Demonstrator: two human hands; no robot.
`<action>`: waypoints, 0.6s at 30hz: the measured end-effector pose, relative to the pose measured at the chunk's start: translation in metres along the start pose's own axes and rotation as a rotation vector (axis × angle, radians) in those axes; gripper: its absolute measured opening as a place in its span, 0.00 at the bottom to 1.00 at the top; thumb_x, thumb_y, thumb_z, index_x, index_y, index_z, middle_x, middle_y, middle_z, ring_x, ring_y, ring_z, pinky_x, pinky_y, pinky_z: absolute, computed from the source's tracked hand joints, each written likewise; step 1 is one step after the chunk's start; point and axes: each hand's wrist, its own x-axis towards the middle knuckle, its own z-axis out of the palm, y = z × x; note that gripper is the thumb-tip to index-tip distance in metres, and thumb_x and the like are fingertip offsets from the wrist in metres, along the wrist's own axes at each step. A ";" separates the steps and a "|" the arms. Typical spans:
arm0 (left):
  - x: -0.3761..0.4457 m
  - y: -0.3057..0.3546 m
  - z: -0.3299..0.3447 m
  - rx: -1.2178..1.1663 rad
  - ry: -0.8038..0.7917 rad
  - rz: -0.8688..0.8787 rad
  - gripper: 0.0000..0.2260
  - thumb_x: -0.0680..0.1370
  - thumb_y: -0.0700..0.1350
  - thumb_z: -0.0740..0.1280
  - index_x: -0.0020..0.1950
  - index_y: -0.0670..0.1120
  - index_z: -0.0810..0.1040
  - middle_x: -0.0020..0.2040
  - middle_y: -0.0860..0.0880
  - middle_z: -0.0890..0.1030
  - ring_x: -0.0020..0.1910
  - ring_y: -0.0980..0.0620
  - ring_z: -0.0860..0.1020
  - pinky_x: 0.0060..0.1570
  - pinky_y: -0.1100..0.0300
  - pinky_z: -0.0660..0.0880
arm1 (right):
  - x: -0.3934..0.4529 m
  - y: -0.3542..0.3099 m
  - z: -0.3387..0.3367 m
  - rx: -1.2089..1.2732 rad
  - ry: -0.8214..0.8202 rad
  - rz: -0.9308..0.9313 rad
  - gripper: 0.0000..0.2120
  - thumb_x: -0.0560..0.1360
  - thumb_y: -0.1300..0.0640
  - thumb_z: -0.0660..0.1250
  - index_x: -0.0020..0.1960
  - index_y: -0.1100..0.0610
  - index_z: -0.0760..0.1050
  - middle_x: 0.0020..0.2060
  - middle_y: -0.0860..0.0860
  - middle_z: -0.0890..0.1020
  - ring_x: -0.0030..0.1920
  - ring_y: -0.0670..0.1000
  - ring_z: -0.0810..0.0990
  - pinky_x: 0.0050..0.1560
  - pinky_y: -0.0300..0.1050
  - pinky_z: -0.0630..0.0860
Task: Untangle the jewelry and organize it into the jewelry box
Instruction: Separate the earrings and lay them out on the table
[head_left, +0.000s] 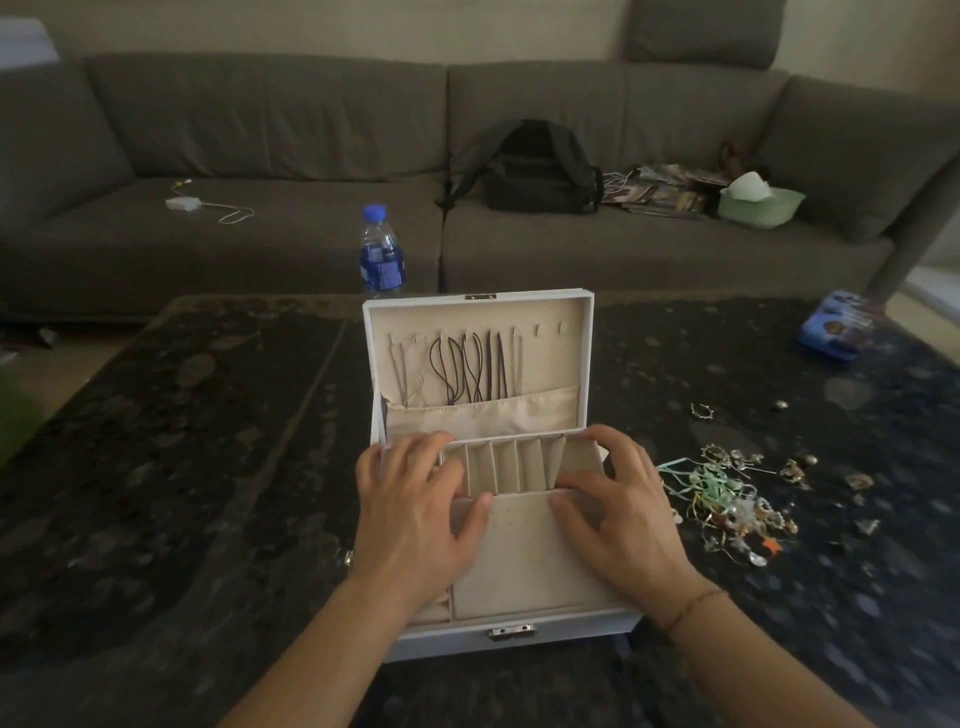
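Observation:
The white jewelry box (571, 631) stands open in front of me on the dark table, its lid upright. Several dark and pale cords (470, 371) hang from hooks inside the lid, above a fabric pocket. The beige inner tray (524, 556) has narrow slots at the back and a flat panel in front. My left hand (415, 514) grips the tray's left end and my right hand (618, 509) its right end, fingers curved over the sides and thumbs on the panel. A tangled pile of jewelry (727, 499) with mint ribbon lies to the right of the box.
Loose pieces lie scattered beyond the pile, among them a ring (702, 410) and a small bead (780, 405). A water bottle (382, 249) stands behind the box and a blue tin (836, 332) at the table's far right. A grey sofa holds a backpack (530, 166).

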 end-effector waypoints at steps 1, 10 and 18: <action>-0.001 0.000 0.000 -0.005 0.014 -0.001 0.14 0.77 0.62 0.57 0.42 0.55 0.73 0.66 0.53 0.75 0.67 0.49 0.70 0.70 0.37 0.60 | -0.001 0.002 -0.001 0.068 -0.022 0.004 0.10 0.74 0.45 0.64 0.46 0.48 0.82 0.68 0.48 0.68 0.64 0.49 0.70 0.59 0.50 0.74; -0.004 -0.002 -0.002 -0.200 0.192 0.028 0.11 0.76 0.56 0.64 0.39 0.50 0.73 0.63 0.50 0.76 0.65 0.48 0.72 0.63 0.39 0.69 | -0.004 -0.003 -0.011 0.627 -0.013 0.189 0.31 0.70 0.57 0.76 0.67 0.38 0.70 0.72 0.44 0.59 0.63 0.48 0.76 0.60 0.50 0.78; -0.010 -0.007 -0.024 -0.672 0.302 -0.333 0.25 0.76 0.57 0.66 0.70 0.49 0.69 0.71 0.54 0.68 0.69 0.60 0.65 0.65 0.75 0.60 | 0.025 -0.008 -0.034 1.238 -0.042 0.614 0.35 0.68 0.69 0.71 0.71 0.48 0.70 0.60 0.50 0.82 0.55 0.55 0.84 0.45 0.52 0.83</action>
